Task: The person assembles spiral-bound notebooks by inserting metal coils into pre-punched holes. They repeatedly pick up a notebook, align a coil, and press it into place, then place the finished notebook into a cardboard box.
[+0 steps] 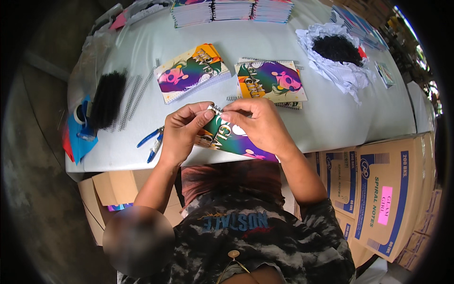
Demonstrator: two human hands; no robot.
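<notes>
Between my two hands is a notebook point(239, 140) with a colourful purple, green and orange cover, tilted at the table's near edge. My left hand point(183, 130) pinches its upper left corner, thumb and fingers closed at the edge. My right hand point(257, 124) is closed at the same edge, its fingertips on the wire coil point(217, 109) that shows between both thumbs. How far the coil runs through the holes is hidden by my fingers. Beside my left hand lie blue-handled pliers point(154, 144) on the table.
Ahead lie a stack of unbound covered pads point(193, 73) and a pile of spiral notebooks point(270, 81). Loose coils point(135, 99) and a dark coil bundle point(109, 99) are left. A cloth point(307, 42) holds black coils. Notebook stacks point(231, 13) stand behind; cartons point(378, 194) sit right.
</notes>
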